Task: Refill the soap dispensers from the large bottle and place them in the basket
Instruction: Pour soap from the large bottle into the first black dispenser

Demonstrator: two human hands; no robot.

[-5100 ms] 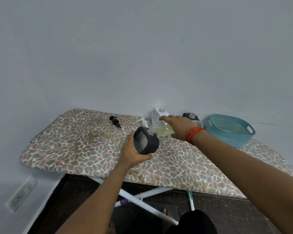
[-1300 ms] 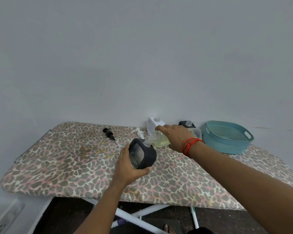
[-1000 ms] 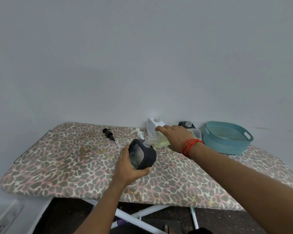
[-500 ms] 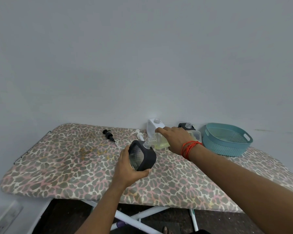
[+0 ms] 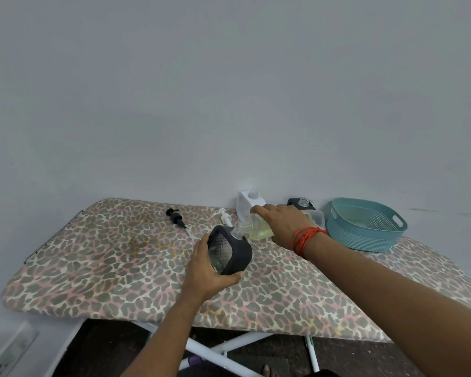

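Change: almost nothing since half a second ago; large bottle (image 5: 257,225) stays tipped at the dispenser's neck, both hands placed as before.
Black dispenser (image 5: 238,253): pump off, tilted, open neck pointing to 1 o'clock; clear patterned window faces the camera. Whether its base touches the ironing board (image 5: 106,268) cannot be told.
Large bottle: lying nearly level, mouth at the dispenser's neck, pale yellow liquid pooled along its lower side.
Left hand (image 5: 207,270): grip wrapped round the black dispenser from its 7 o'clock side, thumb under the lower edge.
Right hand (image 5: 282,224): grip closed over the top of the large bottle; red thread bracelet (image 5: 305,238) at the wrist.
White pump (image 5: 225,217): lying at 12 o'clock of the black dispenser.
Black pump (image 5: 176,217): lying at 10 o'clock, well apart.
White dispenser (image 5: 245,202): upright, uncapped, at 12 o'clock by the wall (image 5: 229,104).
Second dark dispenser (image 5: 301,204): uncapped, at 1 o'clock, behind the right hand.
Basket (image 5: 365,235): teal, at 2 o'clock near the ironing board's right end; holds no dispenser.
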